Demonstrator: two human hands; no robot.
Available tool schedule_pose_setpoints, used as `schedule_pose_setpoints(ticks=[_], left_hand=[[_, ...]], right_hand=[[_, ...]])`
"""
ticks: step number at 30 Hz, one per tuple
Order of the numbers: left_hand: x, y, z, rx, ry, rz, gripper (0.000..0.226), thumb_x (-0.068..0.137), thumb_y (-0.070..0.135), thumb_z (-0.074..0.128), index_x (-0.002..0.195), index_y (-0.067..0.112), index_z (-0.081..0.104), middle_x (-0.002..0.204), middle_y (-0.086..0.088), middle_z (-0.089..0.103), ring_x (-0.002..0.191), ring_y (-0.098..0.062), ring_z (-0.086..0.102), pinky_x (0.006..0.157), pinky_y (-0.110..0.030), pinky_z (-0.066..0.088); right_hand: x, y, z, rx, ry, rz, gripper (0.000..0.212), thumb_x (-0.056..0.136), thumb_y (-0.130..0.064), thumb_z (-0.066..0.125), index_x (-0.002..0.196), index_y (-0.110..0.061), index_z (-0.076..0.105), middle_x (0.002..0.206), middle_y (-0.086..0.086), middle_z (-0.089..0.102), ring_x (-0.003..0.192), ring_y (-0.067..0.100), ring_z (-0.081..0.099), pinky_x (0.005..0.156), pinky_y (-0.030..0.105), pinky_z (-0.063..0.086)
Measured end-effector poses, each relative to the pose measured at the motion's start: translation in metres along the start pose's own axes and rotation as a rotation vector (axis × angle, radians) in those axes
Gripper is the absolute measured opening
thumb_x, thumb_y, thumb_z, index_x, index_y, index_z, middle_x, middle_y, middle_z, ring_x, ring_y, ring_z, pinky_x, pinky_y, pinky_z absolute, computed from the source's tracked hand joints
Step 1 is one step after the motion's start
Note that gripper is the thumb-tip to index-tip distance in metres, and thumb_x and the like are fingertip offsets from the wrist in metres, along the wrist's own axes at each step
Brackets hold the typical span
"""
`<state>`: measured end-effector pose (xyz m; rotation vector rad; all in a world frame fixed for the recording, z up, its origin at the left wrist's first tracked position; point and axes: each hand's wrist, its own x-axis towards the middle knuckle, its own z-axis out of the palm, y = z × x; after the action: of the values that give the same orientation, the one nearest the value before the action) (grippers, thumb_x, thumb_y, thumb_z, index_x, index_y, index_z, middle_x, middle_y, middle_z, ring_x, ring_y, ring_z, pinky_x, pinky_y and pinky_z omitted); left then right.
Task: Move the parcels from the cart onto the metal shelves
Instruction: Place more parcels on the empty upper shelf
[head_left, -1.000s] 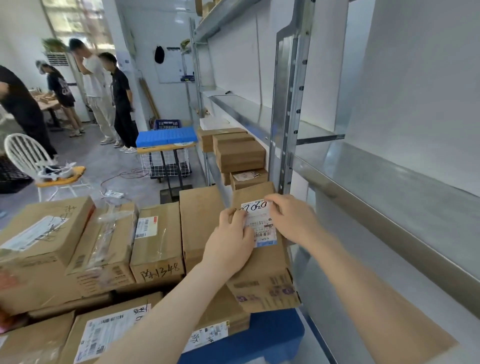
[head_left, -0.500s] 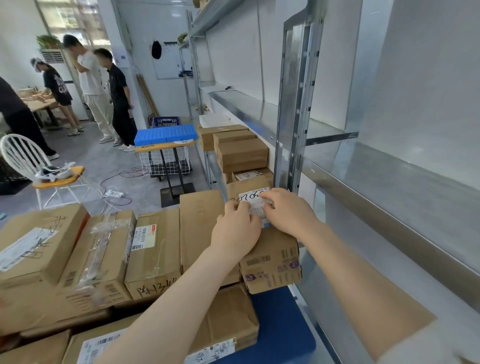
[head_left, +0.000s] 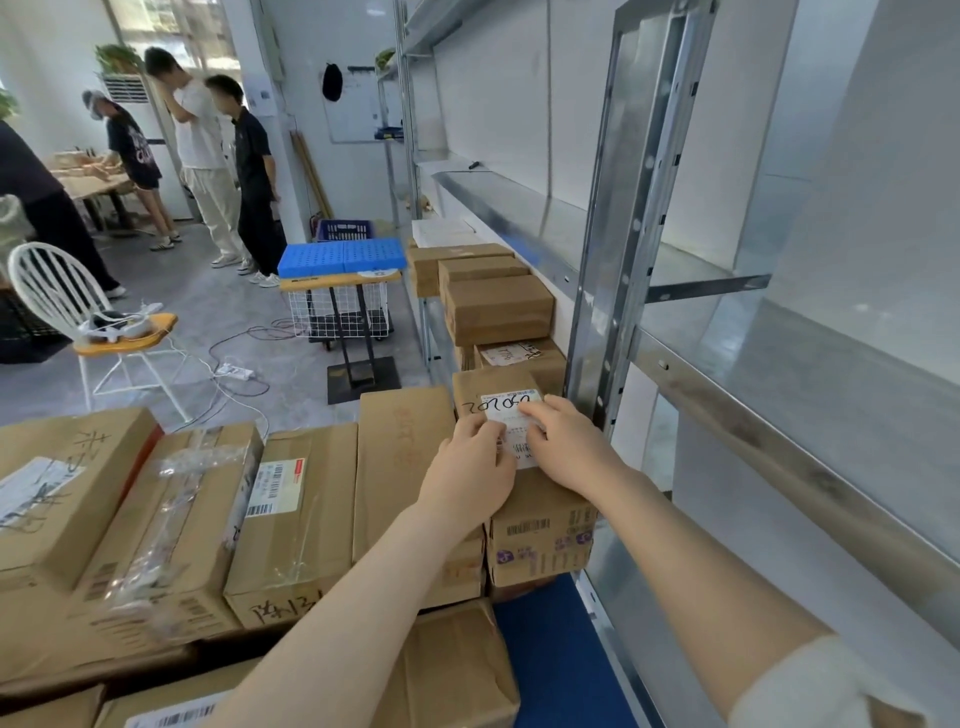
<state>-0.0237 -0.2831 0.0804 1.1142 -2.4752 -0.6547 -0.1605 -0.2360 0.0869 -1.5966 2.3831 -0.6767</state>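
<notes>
Small parcel (head_left: 540, 530): stiff, likely light. Your left hand (head_left: 470, 467) and right hand (head_left: 569, 449) press its label (head_left: 506, 410), fingers (head_left: 535, 413) together; take its sides.

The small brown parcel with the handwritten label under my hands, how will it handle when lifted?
Probably stiff: the parcel shows crisp cardboard edges. Likely light, being small beside its neighbours. Its label looks smooth, so fingers may slip.
</notes>
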Motion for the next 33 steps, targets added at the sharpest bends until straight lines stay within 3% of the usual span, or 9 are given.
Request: schedule_pose_setpoints(ticks=[9,12,15,18,22,26,31,33], left_hand=[[-0.005,-0.01,0.009,-0.046,0.01,0.034,0.045,0.1,0.034,0.032,0.143,0.023,0.034,0.155,0.003,0.021,0.131,-0.028,0.042,0.103,-0.043,0.04],[-0.015,-0.004,0.003,0.019,0.02,0.045,0.044,0.1,0.033,0.032,0.143,0.022,0.035,0.152,0.0,0.028,0.133,-0.029,0.036,0.109,-0.044,0.032],[-0.03,0.004,-0.006,0.102,0.059,0.112,0.044,0.099,0.031,0.034,0.141,0.022,0.038,0.148,-0.004,0.035,0.136,-0.03,0.029,0.112,-0.044,0.024],[-0.053,0.021,-0.006,0.151,0.032,0.291,0.041,0.097,0.028,0.036,0.137,0.018,0.044,0.147,-0.01,0.035,0.137,-0.033,0.027,0.111,-0.044,0.023],[-0.099,0.051,0.007,0.154,-0.024,0.608,0.052,0.089,0.038,0.025,0.13,0.017,0.052,0.138,-0.01,0.046,0.126,-0.035,0.041,0.099,-0.045,0.034],[-0.154,0.085,0.043,0.169,-0.167,0.817,0.055,0.089,0.04,0.022,0.133,0.02,0.049,0.142,-0.006,0.045,0.13,-0.03,0.04,0.103,-0.046,0.034],[-0.261,0.144,0.096,0.142,-0.357,1.049,0.046,0.082,0.035,0.037,0.112,0.015,0.065,0.117,-0.01,0.064,0.101,-0.036,0.063,0.078,-0.049,0.051],[-0.318,0.174,0.11,0.1,-0.431,1.153,0.053,0.083,0.039,0.031,0.12,0.018,0.061,0.126,-0.008,0.059,0.112,-0.034,0.058,0.087,-0.048,0.047]], right_hand=[[-0.004,0.005,0.007,0.047,0.051,0.0,0.042,0.1,-0.033,0.032,0.142,-0.029,0.038,0.156,0.003,0.02,0.131,0.023,0.041,0.1,0.041,0.044],[-0.03,0.005,0.001,0.037,0.082,0.008,0.042,0.101,-0.034,0.033,0.142,-0.026,0.039,0.156,0.003,0.023,0.136,0.023,0.035,0.106,0.039,0.038],[-0.067,0.009,-0.011,0.008,0.137,0.034,0.042,0.101,-0.035,0.032,0.142,-0.028,0.039,0.15,0.001,0.033,0.129,0.02,0.043,0.099,0.037,0.044],[-0.112,0.017,-0.02,-0.041,0.168,0.109,0.043,0.1,-0.029,0.035,0.143,-0.023,0.036,0.144,0.003,0.039,0.123,0.022,0.048,0.096,0.037,0.045],[-0.193,0.031,-0.024,-0.102,0.264,0.289,0.045,0.099,-0.025,0.038,0.144,-0.02,0.033,0.143,0.011,0.041,0.119,0.03,0.049,0.097,0.042,0.043],[-0.304,0.039,-0.021,-0.208,0.322,0.531,0.049,0.1,-0.03,0.038,0.147,-0.023,0.028,0.148,0.008,0.036,0.127,0.03,0.043,0.101,0.042,0.042],[-0.476,0.037,-0.024,-0.327,0.354,0.87,0.046,0.099,-0.031,0.035,0.145,-0.023,0.031,0.149,0.005,0.033,0.127,0.028,0.04,0.097,0.042,0.043],[-0.553,0.029,-0.024,-0.362,0.372,1.019,0.045,0.099,-0.031,0.035,0.143,-0.023,0.032,0.147,0.005,0.034,0.126,0.028,0.041,0.097,0.042,0.043]])
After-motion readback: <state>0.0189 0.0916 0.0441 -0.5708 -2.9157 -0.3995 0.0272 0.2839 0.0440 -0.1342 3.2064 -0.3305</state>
